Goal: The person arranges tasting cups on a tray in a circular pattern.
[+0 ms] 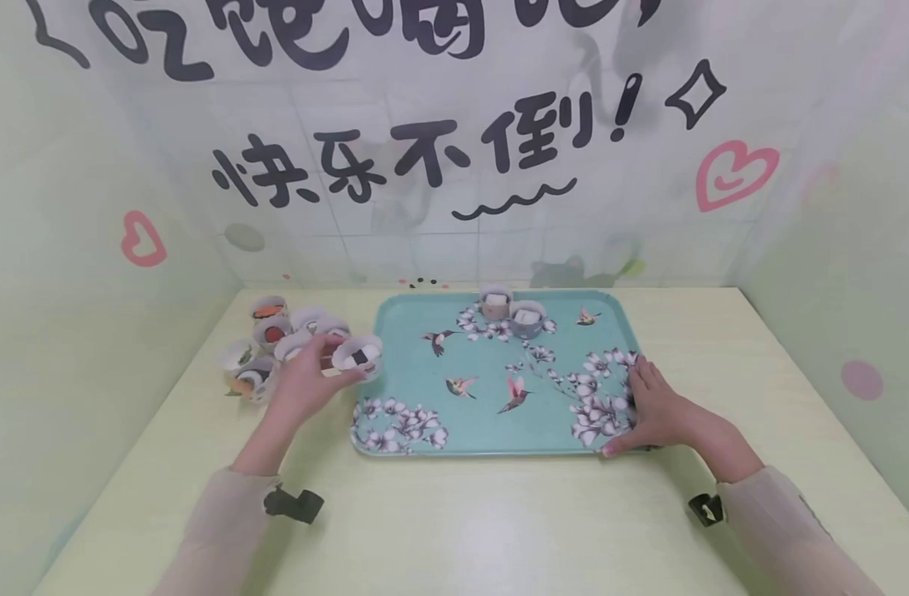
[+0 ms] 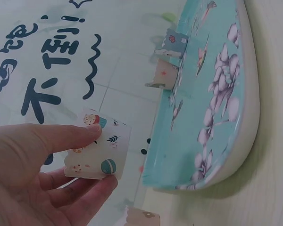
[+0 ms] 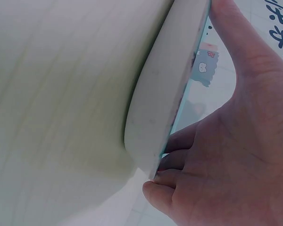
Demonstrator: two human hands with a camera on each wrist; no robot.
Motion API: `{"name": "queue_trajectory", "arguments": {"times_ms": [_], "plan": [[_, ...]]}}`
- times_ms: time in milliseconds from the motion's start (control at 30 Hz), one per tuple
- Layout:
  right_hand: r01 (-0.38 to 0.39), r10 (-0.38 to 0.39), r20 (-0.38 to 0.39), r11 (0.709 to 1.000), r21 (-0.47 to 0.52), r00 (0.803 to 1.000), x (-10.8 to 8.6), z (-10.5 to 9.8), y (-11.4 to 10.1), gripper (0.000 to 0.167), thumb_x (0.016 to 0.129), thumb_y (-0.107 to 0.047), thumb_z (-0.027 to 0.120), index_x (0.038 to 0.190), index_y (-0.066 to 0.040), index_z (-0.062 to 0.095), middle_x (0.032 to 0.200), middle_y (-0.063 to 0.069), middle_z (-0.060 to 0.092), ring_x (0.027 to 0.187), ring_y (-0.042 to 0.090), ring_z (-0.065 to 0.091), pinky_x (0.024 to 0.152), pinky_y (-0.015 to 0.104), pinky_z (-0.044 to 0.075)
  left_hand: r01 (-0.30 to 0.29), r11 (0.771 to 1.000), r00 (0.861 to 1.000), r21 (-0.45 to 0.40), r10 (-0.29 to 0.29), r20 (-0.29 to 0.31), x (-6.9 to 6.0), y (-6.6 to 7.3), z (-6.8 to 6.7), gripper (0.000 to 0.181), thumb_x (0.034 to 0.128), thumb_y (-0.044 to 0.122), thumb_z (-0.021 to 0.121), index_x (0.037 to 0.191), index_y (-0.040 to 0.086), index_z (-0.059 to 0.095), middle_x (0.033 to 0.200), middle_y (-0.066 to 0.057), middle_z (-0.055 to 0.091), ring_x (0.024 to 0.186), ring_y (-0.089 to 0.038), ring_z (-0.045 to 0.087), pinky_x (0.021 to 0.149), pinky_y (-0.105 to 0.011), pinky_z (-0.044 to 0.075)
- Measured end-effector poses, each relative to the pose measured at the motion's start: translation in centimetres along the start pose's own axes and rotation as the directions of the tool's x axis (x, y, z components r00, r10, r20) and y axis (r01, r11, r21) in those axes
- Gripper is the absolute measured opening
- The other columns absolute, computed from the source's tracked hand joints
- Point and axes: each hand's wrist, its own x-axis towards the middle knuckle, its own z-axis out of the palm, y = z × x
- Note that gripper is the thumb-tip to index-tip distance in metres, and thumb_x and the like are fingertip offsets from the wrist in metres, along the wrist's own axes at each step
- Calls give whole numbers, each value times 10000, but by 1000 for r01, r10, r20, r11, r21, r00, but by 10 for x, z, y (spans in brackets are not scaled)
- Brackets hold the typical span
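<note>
My left hand (image 1: 305, 382) pinches a white paper baking cup (image 2: 101, 146) between thumb and fingers. Cupcake and leaf prints show on its side. Inside the baking cup (image 1: 359, 356) lies a white piece with a black patch. It hangs over the left edge of a turquoise tray (image 1: 417, 377) printed with birds and blossoms. My right hand (image 1: 661, 411) rests along the tray's right rim, with the thumb at the near corner. In the right wrist view the right hand (image 3: 226, 155) touches the rim with its fingers spread from the thumb.
Two filled cups, one pinkish (image 1: 495, 305) and one blue-grey (image 1: 527, 321), stand at the tray's back. Several more filled cups (image 1: 271, 333) cluster on the pale table (image 1: 454, 521), left of the tray. A wall with black lettering (image 1: 425, 153) rises behind.
</note>
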Motion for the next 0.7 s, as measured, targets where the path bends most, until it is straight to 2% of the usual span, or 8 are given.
{"name": "queue_trajectory", "arguments": {"times_ms": [200, 367, 700], "plan": [[4, -4, 3, 1000, 24, 1000, 0, 2, 2, 1441, 617, -533, 901, 1450, 269, 41, 1530, 480, -73, 1431, 631, -34, 1165, 716, 117, -38, 999, 999, -29, 38, 17, 3, 3, 12, 544, 889, 254, 744, 1310, 13, 497, 1328, -221, 588, 1238, -443, 579, 984, -530, 533], [-4, 3, 9, 1000, 31, 1000, 2, 2, 2, 1452, 619, -558, 890, 1460, 257, 30, 1542, 466, -77, 1441, 620, -38, 1171, 709, 116, -53, 998, 998, -26, 53, 29, 8, 8, 19, 588, 897, 267, 737, 1354, -8, 491, 1349, -242, 576, 1229, -440, 579, 998, -525, 525], [7, -7, 5, 1000, 7, 1000, 2, -1, 2, 1435, 621, -531, 900, 1455, 262, 42, 1532, 479, -65, 1433, 629, -24, 1165, 714, 133, -101, 993, 993, -55, 104, 63, 24, 32, 40, 582, 878, 246, 760, 1342, 0, 510, 1357, -224, 589, 1223, -394, 592, 1019, -502, 517]]}}
